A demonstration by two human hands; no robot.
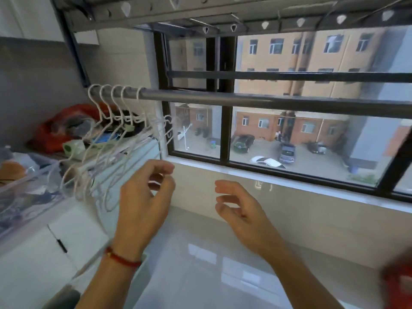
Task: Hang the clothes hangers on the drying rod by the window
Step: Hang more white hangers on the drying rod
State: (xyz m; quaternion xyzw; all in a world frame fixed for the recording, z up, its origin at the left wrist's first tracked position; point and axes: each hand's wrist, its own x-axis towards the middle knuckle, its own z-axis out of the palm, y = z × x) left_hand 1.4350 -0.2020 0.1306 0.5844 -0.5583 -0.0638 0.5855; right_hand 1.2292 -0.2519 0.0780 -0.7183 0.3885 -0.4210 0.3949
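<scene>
Several white clothes hangers (104,139) hang by their hooks at the left end of the dark metal drying rod (256,100), which crosses the window. They look blurred. My left hand (145,197), with a red cord on its wrist, is just right of and below the hangers' lower ends, fingers curled and apart, holding nothing. My right hand (240,208) is further right, under the rod, fingers loosely spread and empty.
A grey overhead rack (223,12) with holes runs above the rod. A white cabinet (55,241) at the left carries a clear box, a red bag (58,130) and clutter. A window sill (289,181) and glossy tiled floor (211,264) lie below. A red blur (399,284) shows at lower right.
</scene>
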